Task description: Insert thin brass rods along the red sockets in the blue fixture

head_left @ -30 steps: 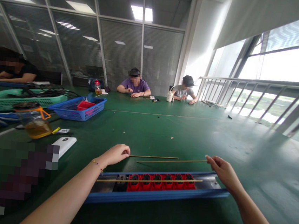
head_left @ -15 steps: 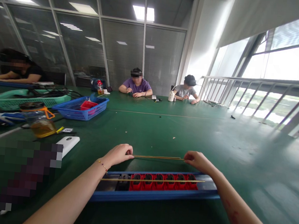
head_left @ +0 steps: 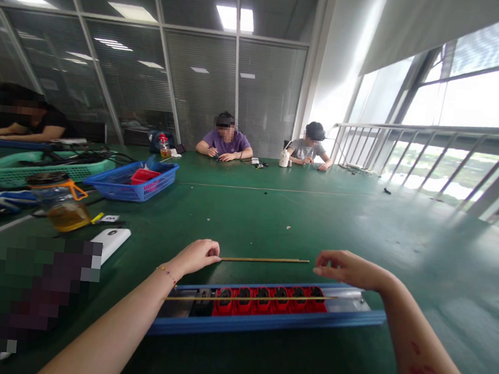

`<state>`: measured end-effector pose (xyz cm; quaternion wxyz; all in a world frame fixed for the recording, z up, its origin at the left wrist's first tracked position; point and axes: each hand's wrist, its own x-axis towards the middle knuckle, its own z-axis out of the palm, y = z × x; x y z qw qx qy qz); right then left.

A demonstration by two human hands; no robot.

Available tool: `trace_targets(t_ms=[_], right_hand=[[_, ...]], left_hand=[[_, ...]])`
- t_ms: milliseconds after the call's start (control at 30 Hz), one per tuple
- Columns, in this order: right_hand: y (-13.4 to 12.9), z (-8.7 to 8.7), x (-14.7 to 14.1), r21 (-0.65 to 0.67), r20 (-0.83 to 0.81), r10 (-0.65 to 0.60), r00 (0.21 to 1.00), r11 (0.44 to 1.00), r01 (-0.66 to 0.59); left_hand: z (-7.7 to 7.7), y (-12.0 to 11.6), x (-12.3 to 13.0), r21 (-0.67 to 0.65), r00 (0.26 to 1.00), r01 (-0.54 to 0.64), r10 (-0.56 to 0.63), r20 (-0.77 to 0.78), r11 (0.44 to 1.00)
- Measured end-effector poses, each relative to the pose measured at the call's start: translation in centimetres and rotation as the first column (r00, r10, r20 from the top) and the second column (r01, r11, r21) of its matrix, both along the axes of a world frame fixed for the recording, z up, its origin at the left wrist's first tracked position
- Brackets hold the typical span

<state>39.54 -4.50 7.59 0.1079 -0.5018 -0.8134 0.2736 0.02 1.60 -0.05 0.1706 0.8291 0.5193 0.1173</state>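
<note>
Thin tan sticks (head_left: 264,260) lie side by side above the green table, and my left hand (head_left: 201,254) pinches their left end. Just past their right end is my right hand (head_left: 334,264), its fingers apart and nothing between them. Nearer to me, a long blue tray (head_left: 271,329) holds a row of red holders (head_left: 259,308) with black parts in them. A black and grey piece (head_left: 203,303) sits left of the row. Another thin stick (head_left: 243,297) lies lengthwise over the holders, its left end close to my left wrist.
Left on the table (head_left: 237,221) are a white device (head_left: 111,243), a jar of amber liquid (head_left: 68,215), a blue basket (head_left: 130,188) with a red box, and a green basket (head_left: 52,169) with cables. Three people sit at the far side.
My right hand has let go of the sticks' right end and moved right, its fingers opening. My left hand keeps its pinch. The view has shifted slightly.
</note>
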Motion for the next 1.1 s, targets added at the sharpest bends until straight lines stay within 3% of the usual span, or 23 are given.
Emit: trace_targets(t_ms=[133,300,500,600,733,900,1100], right_hand=[[-1.5,1.2,-0.1,-0.117,0.096,0.112,0.989,0.988,-0.101],[-1.6,0.8,-0.4,-0.26,0.023,0.136,0.99,0.957,-0.125],[-1.9,2.6,-0.5,-0.103,-0.116,0.164,0.98,0.979,-0.176],[-1.9,3.5,0.3,0.02,-0.201,0.021,0.979,1.0,-0.018],[-2.0,3.8,2.7,0.102,-0.253,-0.14,0.957,0.98,0.17],[-1.8,3.2,5.0,0.148,-0.208,-0.205,0.956,0.96,0.238],[0.6,0.6,4.4,0.171,-0.099,-0.185,0.978,0.965,0.2]], left_hand=[[0.1,-0.1,0.1,-0.002,1.0,-0.002,0.002,0.002,1.0],[0.1,-0.1,0.2,-0.019,1.0,-0.008,0.008,0.006,1.0],[-0.3,0.1,0.1,-0.017,1.0,-0.012,0.012,0.009,1.0],[-0.3,0.2,0.1,-0.029,1.0,-0.01,0.011,0.016,1.0],[-0.4,0.2,0.0,-0.031,0.999,0.002,-0.001,0.034,1.0],[-0.5,0.3,0.0,-0.046,0.999,-0.008,0.01,0.046,0.999],[-0.1,0.0,0.2,-0.052,0.999,-0.009,0.011,0.031,0.999]])
